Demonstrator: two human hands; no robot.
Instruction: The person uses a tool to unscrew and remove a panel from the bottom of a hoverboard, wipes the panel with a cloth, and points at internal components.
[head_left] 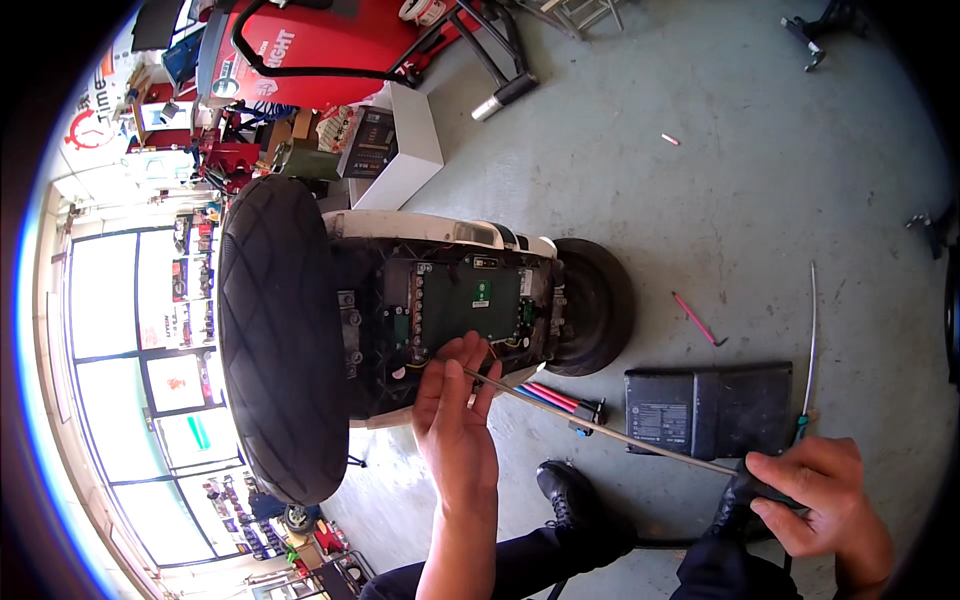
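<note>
A self-balancing scooter lies before me with its underside opened, showing a dark green circuit board (452, 306) between a large black tyre (280, 340) and a smaller-looking one (598, 306). My right hand (815, 495) grips the dark handle of a long screwdriver at lower right. Its thin metal shaft (610, 431) slants up and left to the scooter. Close to the lower edge of the board, my left hand (458, 420) has its fingers around the far end of that shaft. The tip itself is hidden by these fingers.
A flat black battery pack (745, 405) lies on the grey floor near a second long thin rod (811, 340). A pink hex key (692, 312) and several coloured hex keys in a holder (560, 400) are nearby. Beyond stand a white box (408, 150) and a red machine (310, 50).
</note>
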